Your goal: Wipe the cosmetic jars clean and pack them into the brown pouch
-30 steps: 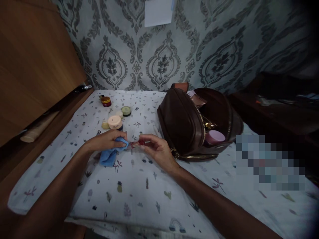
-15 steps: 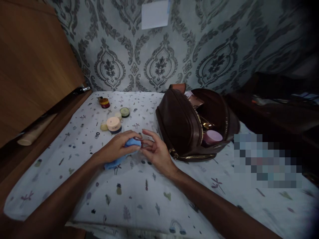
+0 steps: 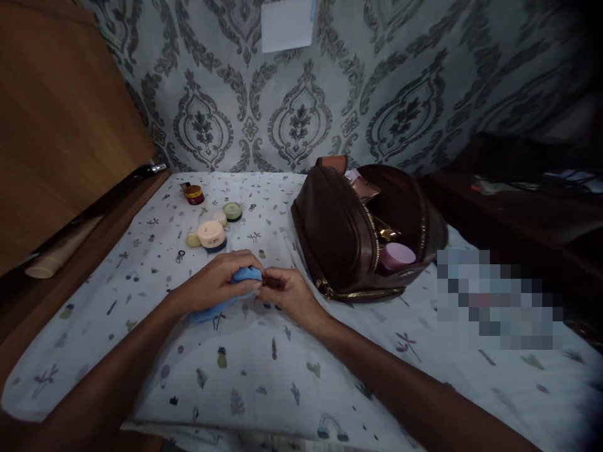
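Curling the left hand (image 3: 219, 279) closed over a blue cloth (image 3: 247, 274), left of the brown bag (image 3: 330, 232), with thumb and fingers pressed around a bunched fold and a loose part trailing below the palm on the patterned sheet (image 3: 264, 389). Bringing the right hand (image 3: 289, 292) up against the cloth, between the left hand and the brown bag, with thumb and fingertips drawn together in a pinch on a small dark item (image 3: 267, 280), mostly hidden by the fingers and too small to name. Keeping both hands nearer the camera than the jars, just left of the brown bag's front corner

Lying open, with gold zip teeth parted; holding inside the brown bag a pink-lidded container (image 3: 398, 255), a shiny gold item (image 3: 389, 233) and a brown packet (image 3: 365, 188). Standing left of the brown bag, beyond the left hand: a peach-lidded jar (image 3: 210, 234), close to a small yellowish piece (image 3: 193, 240), a small cream pot (image 3: 219, 219) and a green-topped pot (image 3: 232, 211). Set farther left of the brown bag, near the wall, a red jar with a gold band (image 3: 193, 194). Resting far left of the brown bag, beside the wooden panel (image 3: 66, 113), a tan tube (image 3: 63, 248). Hanging on the wall (image 3: 299, 125) behind and above the brown bag, slightly leftward, a white sheet of paper (image 3: 287, 25)
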`<state>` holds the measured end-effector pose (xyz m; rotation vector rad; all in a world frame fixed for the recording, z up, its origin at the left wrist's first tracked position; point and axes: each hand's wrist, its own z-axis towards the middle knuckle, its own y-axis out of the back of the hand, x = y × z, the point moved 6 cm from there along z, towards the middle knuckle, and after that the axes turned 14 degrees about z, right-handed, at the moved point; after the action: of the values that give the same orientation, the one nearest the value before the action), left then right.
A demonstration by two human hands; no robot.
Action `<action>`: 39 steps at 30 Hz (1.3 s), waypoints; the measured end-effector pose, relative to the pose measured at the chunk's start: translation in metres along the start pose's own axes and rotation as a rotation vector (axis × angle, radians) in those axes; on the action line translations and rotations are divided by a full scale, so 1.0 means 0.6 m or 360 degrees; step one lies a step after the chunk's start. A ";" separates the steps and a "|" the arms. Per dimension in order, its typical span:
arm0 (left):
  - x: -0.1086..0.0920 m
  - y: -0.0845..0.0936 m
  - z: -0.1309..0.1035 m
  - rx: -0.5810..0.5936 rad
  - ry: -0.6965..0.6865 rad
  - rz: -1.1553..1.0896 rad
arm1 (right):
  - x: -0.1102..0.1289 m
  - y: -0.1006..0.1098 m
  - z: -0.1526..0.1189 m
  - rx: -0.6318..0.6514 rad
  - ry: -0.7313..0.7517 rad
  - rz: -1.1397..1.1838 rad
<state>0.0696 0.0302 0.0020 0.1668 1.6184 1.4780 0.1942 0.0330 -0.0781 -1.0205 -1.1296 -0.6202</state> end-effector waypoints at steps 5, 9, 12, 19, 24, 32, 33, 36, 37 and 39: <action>-0.010 -0.005 -0.001 -0.0066 0.0048 0.0100 | 0.036 0.002 -0.021 -0.0214 0.0423 -0.0655; -0.025 -0.014 -0.003 -0.0153 0.0085 0.0213 | 0.056 -0.006 -0.037 -0.0274 0.0685 -0.1110; -0.025 -0.012 -0.002 -0.0248 0.0150 0.0119 | 0.064 -0.011 -0.040 -0.0284 0.0783 -0.1132; 0.040 0.025 -0.006 -0.0700 0.0598 0.0004 | 0.057 0.010 -0.026 -0.0492 0.0558 -0.0430; 0.065 -0.004 -0.001 -0.0477 0.0721 -0.0455 | 0.053 0.001 -0.021 -0.0417 0.0406 -0.0082; 0.049 0.005 -0.028 -0.0871 0.1196 -0.0914 | 0.094 -0.008 -0.045 -0.0397 0.0448 -0.0183; 0.041 0.009 -0.029 -0.0885 0.1217 -0.0892 | 0.098 -0.008 -0.051 -0.0383 0.0452 -0.0231; 0.017 0.015 -0.021 -0.0797 0.1174 -0.0778 | 0.112 -0.004 -0.076 -0.0329 0.0458 -0.0350; 0.010 0.015 -0.015 -0.0749 0.1137 -0.0749 | 0.118 -0.002 -0.085 -0.0299 0.0450 -0.0380; -0.001 0.013 -0.002 -0.0699 0.1066 -0.0705 | 0.131 0.003 -0.103 -0.0234 0.0411 -0.0426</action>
<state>0.0656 0.0313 0.0087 -0.9628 1.6225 1.5660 0.2491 -0.0152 -0.0098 -0.8884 -1.0087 -1.0320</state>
